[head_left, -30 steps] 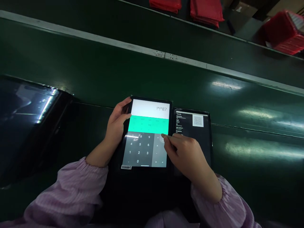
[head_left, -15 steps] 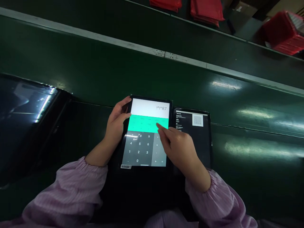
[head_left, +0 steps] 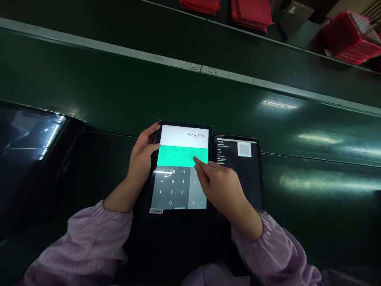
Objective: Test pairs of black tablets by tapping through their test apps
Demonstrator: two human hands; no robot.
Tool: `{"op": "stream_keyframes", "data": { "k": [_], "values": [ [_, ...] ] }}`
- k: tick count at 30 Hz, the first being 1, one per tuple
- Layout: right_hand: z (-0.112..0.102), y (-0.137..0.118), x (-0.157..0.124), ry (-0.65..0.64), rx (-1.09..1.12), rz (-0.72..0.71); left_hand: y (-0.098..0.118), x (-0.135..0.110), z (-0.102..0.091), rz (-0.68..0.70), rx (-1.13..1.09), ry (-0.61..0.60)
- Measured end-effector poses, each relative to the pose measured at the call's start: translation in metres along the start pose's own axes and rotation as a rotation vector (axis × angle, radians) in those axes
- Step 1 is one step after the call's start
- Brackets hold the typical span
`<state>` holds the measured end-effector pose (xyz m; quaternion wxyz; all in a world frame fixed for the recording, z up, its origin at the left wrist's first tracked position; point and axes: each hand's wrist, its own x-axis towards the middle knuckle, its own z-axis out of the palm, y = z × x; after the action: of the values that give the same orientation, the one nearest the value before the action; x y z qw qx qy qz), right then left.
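Observation:
A tablet (head_left: pixel 171 186) lies tilted in front of me, showing a calculator with a white display, a green function panel and grey number keys. My left hand (head_left: pixel 141 157) grips its upper left edge, thumb on the front bezel and the other fingers round the side. Over the right part of the green panel, my right hand (head_left: pixel 222 182) points its index finger at the screen, the other fingers curled and holding nothing. A second tablet (head_left: pixel 241 178) lies to the right, partly behind my right hand, with a dark info screen and a QR code (head_left: pixel 244 149).
A green work surface (head_left: pixel 119 87) stretches around, crossed by a pale metal rail (head_left: pixel 149 57). Beyond it lie red wrapped packs (head_left: pixel 251 14) and a red stack (head_left: pixel 351 39). A dark glossy panel (head_left: pixel 26 143) stands at the left. A barcode label (head_left: pixel 156 211) hangs at the tablet's lower left corner.
More characters have appeared on the calculator display. The view has shifted slightly, so the tablets and both hands sit a little further left. My left hand's grip is unchanged.

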<state>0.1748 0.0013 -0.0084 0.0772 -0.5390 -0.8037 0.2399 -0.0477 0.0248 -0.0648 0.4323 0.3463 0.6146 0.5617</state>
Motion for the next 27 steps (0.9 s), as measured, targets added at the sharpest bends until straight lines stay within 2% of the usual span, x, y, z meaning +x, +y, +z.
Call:
{"op": "stream_keyframes", "data": {
  "k": [3,6,9,18,27],
  "values": [
    [-0.021,0.021,-0.012,0.138,0.087,0.007,0.001,-0.001,0.0,-0.011,-0.012,-0.013],
    [-0.044,0.046,-0.025,0.272,0.097,0.108,0.001,-0.001,-0.002,-0.014,-0.042,-0.014],
    [-0.058,0.06,-0.032,0.319,0.087,0.202,0.0,-0.001,-0.003,-0.02,-0.069,-0.038],
    [-0.056,0.062,-0.031,0.298,0.101,0.16,-0.004,0.004,-0.004,-0.015,-0.159,-0.1],
    [-0.057,0.062,-0.029,0.303,0.133,0.128,-0.011,0.009,-0.007,0.001,-0.016,-0.062]
  ]
}}
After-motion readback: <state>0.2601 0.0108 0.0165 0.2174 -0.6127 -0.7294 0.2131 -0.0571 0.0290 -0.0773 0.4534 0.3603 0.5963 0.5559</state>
